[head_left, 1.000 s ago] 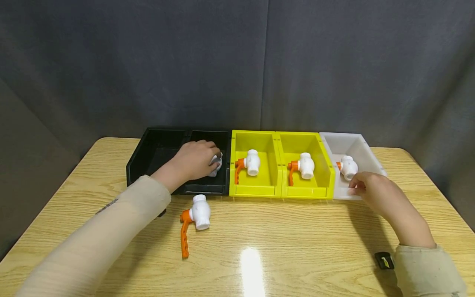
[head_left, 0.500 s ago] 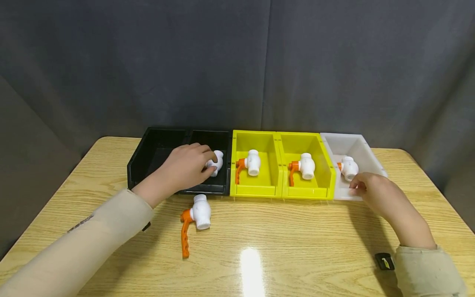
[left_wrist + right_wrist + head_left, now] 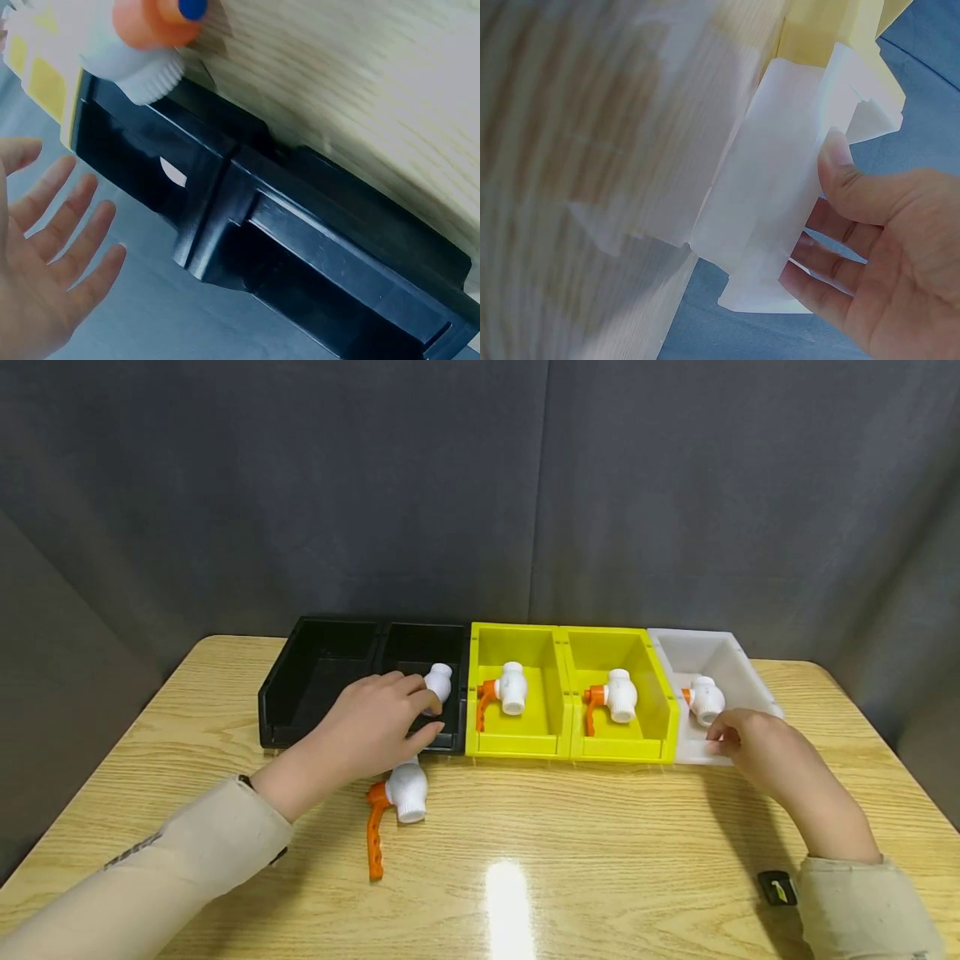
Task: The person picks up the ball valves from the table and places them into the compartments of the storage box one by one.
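My left hand [image 3: 375,722] hovers over the front of the right-hand black bin [image 3: 420,745], fingers spread and holding nothing. Beyond its fingertips a white ball valve [image 3: 438,681] lies in that bin, partly hidden by the hand. Below the hand, on the table, lies another ball valve [image 3: 408,793] with an orange lever handle; the left wrist view shows part of this valve [image 3: 142,79] close up. My right hand [image 3: 768,752] grips the front wall of the white bin [image 3: 769,165], thumb outside and fingers inside. Behind those fingers a ball valve [image 3: 707,700] rests in the bin.
Two yellow bins [image 3: 517,746] stand mid-row, each holding a ball valve [image 3: 513,689] with an orange handle. At the row's left end is another black bin [image 3: 300,737]. A small black object [image 3: 777,887] is beside the right sleeve. A dark curtain [image 3: 480,493] hangs behind the wooden table [image 3: 600,860].
My left hand has let go of the white valve in the black bin and drawn back toward the front left, now partly covering the valve on the table. The right hand stays put.
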The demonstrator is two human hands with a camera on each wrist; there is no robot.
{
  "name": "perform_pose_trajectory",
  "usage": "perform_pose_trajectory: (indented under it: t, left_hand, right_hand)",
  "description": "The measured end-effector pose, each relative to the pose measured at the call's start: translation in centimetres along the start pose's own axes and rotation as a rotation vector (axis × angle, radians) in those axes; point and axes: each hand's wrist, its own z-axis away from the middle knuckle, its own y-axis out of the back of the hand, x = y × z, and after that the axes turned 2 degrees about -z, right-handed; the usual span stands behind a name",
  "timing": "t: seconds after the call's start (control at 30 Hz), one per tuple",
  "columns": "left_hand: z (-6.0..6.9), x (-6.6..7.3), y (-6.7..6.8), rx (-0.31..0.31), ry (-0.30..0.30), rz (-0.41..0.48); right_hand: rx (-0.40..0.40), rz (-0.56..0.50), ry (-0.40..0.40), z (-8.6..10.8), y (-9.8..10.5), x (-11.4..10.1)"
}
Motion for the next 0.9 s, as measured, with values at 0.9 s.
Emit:
perform_pose_trajectory:
  t: [0.9]
  left_hand:
    - [2.9,1.0,-0.6,-0.037,0.025,-0.004]
  right_hand:
    - [-0.013,-0.004,-0.016,0.0,0.1,-0.2]
